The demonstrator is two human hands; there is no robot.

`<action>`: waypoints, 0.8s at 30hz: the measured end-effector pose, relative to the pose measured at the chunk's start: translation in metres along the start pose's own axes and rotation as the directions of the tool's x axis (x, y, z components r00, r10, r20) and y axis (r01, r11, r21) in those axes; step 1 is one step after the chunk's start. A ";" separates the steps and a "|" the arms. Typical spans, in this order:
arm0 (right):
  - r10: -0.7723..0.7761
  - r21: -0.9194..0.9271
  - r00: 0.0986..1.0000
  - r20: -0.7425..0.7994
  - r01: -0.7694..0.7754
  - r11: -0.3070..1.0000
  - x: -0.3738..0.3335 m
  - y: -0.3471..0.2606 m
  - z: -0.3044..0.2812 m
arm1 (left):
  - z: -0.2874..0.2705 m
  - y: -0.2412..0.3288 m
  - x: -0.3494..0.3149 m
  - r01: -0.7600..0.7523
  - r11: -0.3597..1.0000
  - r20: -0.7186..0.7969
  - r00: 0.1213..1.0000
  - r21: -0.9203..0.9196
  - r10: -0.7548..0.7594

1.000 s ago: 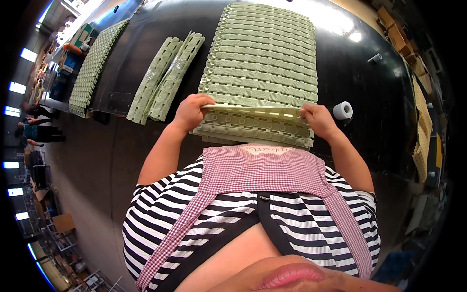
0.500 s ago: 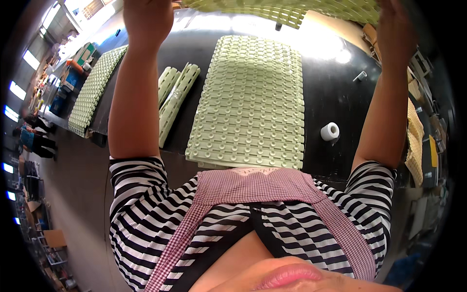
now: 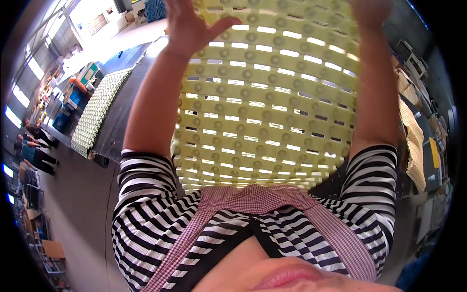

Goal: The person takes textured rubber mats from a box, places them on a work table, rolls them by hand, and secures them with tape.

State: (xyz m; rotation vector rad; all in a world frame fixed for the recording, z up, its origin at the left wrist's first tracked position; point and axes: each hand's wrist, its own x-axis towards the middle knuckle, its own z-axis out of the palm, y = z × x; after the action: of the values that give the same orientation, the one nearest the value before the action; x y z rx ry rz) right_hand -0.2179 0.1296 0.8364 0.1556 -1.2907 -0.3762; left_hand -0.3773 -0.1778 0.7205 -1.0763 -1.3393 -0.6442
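Observation:
A pale yellow-green slotted plastic mat (image 3: 265, 102) with rows of round knobs hangs upright in front of me, light coming through its slots. Its lower edge curves down to my apron, and its top runs out of the picture. My left hand (image 3: 187, 29) is raised at the mat's upper left edge, the thumb stretched across its face and the other fingers partly cut off by the frame. Gripping the upper right edge is my right hand (image 3: 372, 14), its fingers mostly blurred or out of sight. The mat hides most of the table behind it.
Another green knobbed mat (image 3: 99, 109) lies on a dark table (image 3: 119, 100) to the left. A cream textured sheet (image 3: 412, 146) drapes over the right side. Far left, people (image 3: 36, 148) stand on the floor near shelves and a blue bin (image 3: 61, 118).
The mat, earlier held overhead at the top of the view, has come down in front of me. It now covers the flat mat, rolled pieces and white roll seen on the table. My hands have drawn closer together.

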 end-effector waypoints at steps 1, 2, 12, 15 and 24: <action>0.007 -0.073 0.997 0.075 -0.001 0.997 -0.030 0.003 0.022 | 0.022 -0.003 -0.016 0.027 0.998 0.033 0.999 -0.063 -0.025; 0.015 -0.178 0.986 0.167 0.015 0.984 -0.065 0.010 0.044 | 0.050 -0.013 -0.033 0.059 0.990 0.069 0.996 -0.131 -0.050; 0.221 -0.047 0.121 0.968 -0.774 0.631 -0.369 -0.127 -0.171 | -0.004 0.020 -0.344 0.759 0.648 0.880 0.260 0.070 -0.398; 0.375 -0.452 -0.319 0.870 -0.820 0.351 -0.381 -0.167 -0.278 | -0.093 0.072 -0.373 0.835 0.390 0.769 -0.061 0.389 -0.636; 0.326 -0.493 -0.370 0.870 -0.634 0.596 -0.378 -0.211 -0.323 | -0.140 0.139 -0.337 0.761 0.427 0.793 -0.184 0.489 -0.581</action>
State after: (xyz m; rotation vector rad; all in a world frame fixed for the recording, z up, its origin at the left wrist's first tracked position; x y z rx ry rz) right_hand -0.0332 0.0381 0.3369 -0.7726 -2.7791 0.7749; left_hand -0.2512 -0.3127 0.3761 -0.6601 -3.1787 -0.9725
